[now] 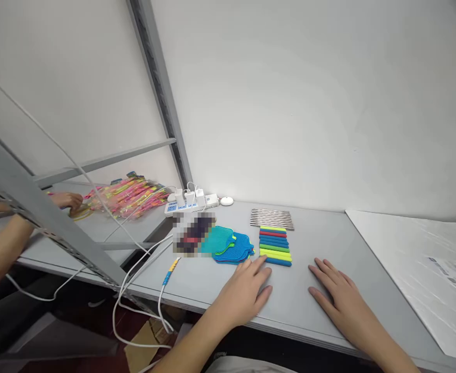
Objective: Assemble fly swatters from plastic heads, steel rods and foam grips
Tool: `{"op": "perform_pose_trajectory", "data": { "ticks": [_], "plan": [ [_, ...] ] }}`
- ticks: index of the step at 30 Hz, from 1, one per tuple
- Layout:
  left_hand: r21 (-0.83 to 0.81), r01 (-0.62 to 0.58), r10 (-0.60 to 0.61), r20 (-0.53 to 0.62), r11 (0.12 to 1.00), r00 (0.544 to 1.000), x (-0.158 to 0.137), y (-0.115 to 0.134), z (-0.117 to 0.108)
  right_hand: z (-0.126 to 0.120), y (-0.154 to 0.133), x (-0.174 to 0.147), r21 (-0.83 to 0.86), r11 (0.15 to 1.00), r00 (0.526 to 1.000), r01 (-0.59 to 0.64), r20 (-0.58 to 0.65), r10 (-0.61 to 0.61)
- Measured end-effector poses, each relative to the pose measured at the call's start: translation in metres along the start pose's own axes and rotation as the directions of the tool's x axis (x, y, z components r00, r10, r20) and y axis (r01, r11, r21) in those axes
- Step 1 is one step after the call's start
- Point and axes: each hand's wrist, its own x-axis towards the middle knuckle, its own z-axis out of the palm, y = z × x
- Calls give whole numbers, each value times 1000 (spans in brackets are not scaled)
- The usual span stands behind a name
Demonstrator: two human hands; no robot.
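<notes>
My left hand (243, 290) rests on the grey table with its fingers apart, holding nothing. Its fingertips are close to the lowest of several coloured tubes (275, 248), laid side by side in blue, yellow, green and red. Left of the tubes lies a loose pile of mesh fly swatter heads (233, 248), blue and teal on top. Behind the tubes, thin shiny metal rods (271, 218) lie in a row. My right hand (339, 295) lies flat and spread on the table, to the right of the tubes, touching none of them.
A power strip (171, 208) with white chargers stands at the back left; white cables (125, 290) hang over the front edge. A grey metal frame (57, 212) separates a neighbouring table, where another person's hand (68, 200) is beside bagged pink items (134, 197). White sheeting (414, 269) lies right.
</notes>
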Motion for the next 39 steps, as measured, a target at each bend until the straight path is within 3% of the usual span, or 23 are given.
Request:
{"op": "perform_pose_trajectory", "data": {
  "ticks": [5,9,16,19,21,23,27,30,32,34,35,37,39],
  "plan": [
    [-52,-54,53,-20,997,998,-1,1,-4,0,0,0,-18,1000,1000,-9,23,9],
    [-60,-26,22,-66,998,998,1,2,-6,-1,0,1,-27,1000,1000,-10,23,11],
    [-95,5,-6,-8,996,1000,3,-3,-1,1,0,-1,-33,999,1000,16,-20,-17],
    [-184,28,-24,20,983,1000,2,-6,-1,-6,3,4,-29,1000,998,8,-60,-10],
    [-338,98,-87,45,936,995,5,-5,-4,-20,5,22,-14,998,995,-61,-75,60],
    [-519,203,-181,92,830,979,12,-2,-10,-39,5,55,1,992,990,-130,-61,129],
    [-814,306,-327,152,494,933,39,4,-14,-61,-6,159,37,997,998,67,4,-67],
    [-958,244,-429,158,153,889,60,3,0,-46,-21,236,37,990,990,137,19,-138],
    [-973,195,-459,229,-121,859,68,0,12,-28,-31,273,40,982,982,187,27,-188],
    [-893,218,-365,370,-394,854,71,-3,21,-10,-39,296,47,970,970,238,47,-241],
    [-838,254,-292,428,-484,855,70,-5,23,-3,-42,304,52,963,962,264,60,-266],
    [-765,345,-159,498,-543,853,66,-6,22,6,-46,316,61,948,944,312,92,-317],
    [-752,417,-114,540,-510,834,62,-6,19,12,-48,324,68,933,924,354,127,-360]
  ]
}}
